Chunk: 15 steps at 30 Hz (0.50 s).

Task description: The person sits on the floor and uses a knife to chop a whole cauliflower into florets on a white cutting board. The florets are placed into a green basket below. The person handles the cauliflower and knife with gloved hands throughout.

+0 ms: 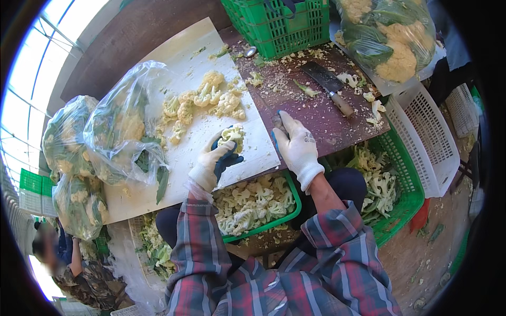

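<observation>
My left hand (215, 156), in a white glove with a dark blue palm, is closed around a cauliflower floret (232, 138) above the white board (240, 171). To its right, over the brown tabletop (332, 134), my gloved right hand (296, 145) has its fingers curled; what they grip is mostly hidden, with only a small greyish part showing. Beyond my left hand lies a loose group of cut florets (211, 89) on the board. A cleaver (322, 78) with a wooden handle rests farther right, among crumbs and trimmings.
Bagged cauliflower heads (126, 124) crowd the board's left side; another bag (395, 42) sits far right. A green crate (276, 26) stands at the back. Below the table edge are a crate of florets (292, 210) and a crate of trimmings (414, 184). Another person (95, 279) is lower left.
</observation>
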Tool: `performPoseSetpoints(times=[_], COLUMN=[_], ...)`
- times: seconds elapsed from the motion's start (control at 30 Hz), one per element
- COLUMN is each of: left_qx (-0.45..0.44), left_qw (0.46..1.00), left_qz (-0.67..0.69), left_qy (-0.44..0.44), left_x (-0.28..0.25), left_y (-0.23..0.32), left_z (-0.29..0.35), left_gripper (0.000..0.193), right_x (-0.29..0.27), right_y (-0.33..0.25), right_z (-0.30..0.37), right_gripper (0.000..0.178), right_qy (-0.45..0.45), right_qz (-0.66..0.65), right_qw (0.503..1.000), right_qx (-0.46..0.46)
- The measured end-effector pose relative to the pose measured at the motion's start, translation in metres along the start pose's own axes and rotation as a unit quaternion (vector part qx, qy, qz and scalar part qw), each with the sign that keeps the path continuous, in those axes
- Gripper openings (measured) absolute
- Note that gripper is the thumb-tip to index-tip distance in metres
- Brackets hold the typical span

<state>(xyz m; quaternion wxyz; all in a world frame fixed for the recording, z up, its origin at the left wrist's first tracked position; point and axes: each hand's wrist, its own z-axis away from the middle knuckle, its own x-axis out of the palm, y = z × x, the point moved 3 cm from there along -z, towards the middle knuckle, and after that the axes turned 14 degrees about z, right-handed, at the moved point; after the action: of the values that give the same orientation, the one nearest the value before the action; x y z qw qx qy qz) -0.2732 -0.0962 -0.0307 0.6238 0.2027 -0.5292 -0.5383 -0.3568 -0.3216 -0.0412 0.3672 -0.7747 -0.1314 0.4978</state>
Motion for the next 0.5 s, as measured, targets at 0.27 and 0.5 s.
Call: performPoseSetpoints(times=[0.27,0.5], left_qx=[0.056,0.044], left_qw=[0.996,0.989], left_qz=[-0.013,0.086], left_qy=[0.073,0.110], left_x=[-0.065,-0.100], left_y=[-0.016,-0.036], left_z=[0.005,-0.002], left_gripper=[0.038,0.036], right_x=[0.027,0.079], right_y=[-0.042,-0.025], right_z=[0.044,0.063], right_gripper=[0.035,0.043], right_qy=[-0.177,-0.203], right_qz=[-0.187,-0.163], right_qw=[0.965,0.963], right_qx=[-0.044,-0.069])
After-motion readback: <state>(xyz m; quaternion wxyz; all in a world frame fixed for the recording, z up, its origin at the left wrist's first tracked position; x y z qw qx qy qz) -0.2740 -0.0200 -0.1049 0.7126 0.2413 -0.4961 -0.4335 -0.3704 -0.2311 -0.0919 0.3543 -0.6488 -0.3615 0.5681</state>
